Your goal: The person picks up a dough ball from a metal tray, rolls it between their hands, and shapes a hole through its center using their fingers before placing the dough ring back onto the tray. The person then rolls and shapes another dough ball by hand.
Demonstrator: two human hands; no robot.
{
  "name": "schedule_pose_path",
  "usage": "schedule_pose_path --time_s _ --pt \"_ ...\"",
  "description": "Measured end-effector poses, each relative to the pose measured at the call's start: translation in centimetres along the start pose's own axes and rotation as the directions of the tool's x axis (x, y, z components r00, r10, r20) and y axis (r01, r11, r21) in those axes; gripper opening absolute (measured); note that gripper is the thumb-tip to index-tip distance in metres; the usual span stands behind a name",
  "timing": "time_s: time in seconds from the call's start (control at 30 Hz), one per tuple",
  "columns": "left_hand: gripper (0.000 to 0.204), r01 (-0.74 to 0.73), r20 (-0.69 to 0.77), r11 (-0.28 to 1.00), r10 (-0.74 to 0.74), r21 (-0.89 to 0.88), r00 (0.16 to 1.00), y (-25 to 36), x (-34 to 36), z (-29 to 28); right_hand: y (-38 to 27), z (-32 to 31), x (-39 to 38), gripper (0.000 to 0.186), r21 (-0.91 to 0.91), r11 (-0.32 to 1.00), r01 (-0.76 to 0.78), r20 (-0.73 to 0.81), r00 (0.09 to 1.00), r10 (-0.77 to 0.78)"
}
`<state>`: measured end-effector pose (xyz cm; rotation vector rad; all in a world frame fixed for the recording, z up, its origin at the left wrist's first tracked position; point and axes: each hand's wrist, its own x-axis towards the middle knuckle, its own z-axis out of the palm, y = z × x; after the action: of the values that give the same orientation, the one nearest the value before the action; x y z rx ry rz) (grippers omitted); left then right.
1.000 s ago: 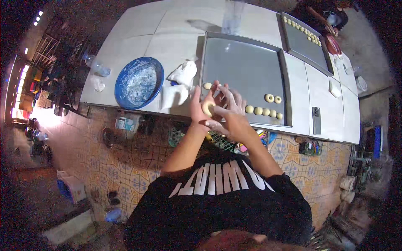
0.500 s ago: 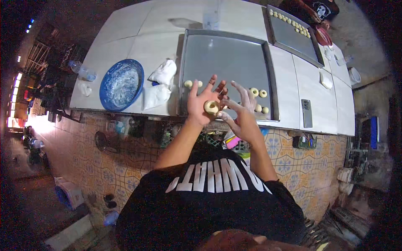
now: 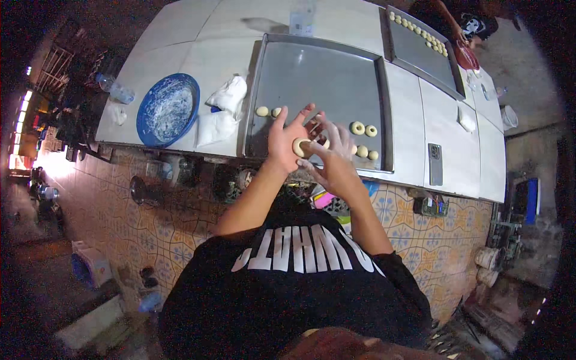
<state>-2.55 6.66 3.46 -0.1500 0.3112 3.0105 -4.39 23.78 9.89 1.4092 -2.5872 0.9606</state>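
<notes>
Several dough pieces [image 3: 362,151] in tray [image 3: 318,78]

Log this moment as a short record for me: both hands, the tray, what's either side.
Left grip: open, dough ring on palm
Right grip: a digit touching the ring; fingers partly blurred
Tray: dough balls; two holed pieces toward its right
Left of tray: blue basin, white powder inside
Right of tray: dark phone
</notes>
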Motion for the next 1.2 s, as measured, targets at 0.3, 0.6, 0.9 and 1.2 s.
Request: schedule_pose_path --time_s 0.3,0.6,0.9,1.2 --pt "0.069 0.131 -0.170 0.978 -0.103 0.161 0.980 -1.6 0.4 -1.3 3.4 1.5 -1.0 0.034 0.034 0.998 -0.059 0.074 0.996 0.056" --pt "0.062 0.115 -0.208 0.993 -0.107 0.023 0.972 -3.5 2.3 0.9 4.0 -2.2 -1.2 0.032 -0.041 0.999 -0.022 0.065 0.998 0.024" --pt "0.076 0.119 -0.269 0.969 -0.058 0.216 0.961 -4.5 2.5 3.2 5.0 -4.2 -1.1 0.044 -0.126 0.992 -0.006 0.079 0.997 0.016" --pt "0.064 0.104 -0.175 0.994 -0.106 -0.020 0.979 -4.8 2.7 2.8 4.8 -5.2 -1.0 0.060 -0.057 0.994 0.098 0.130 0.987 -0.090"
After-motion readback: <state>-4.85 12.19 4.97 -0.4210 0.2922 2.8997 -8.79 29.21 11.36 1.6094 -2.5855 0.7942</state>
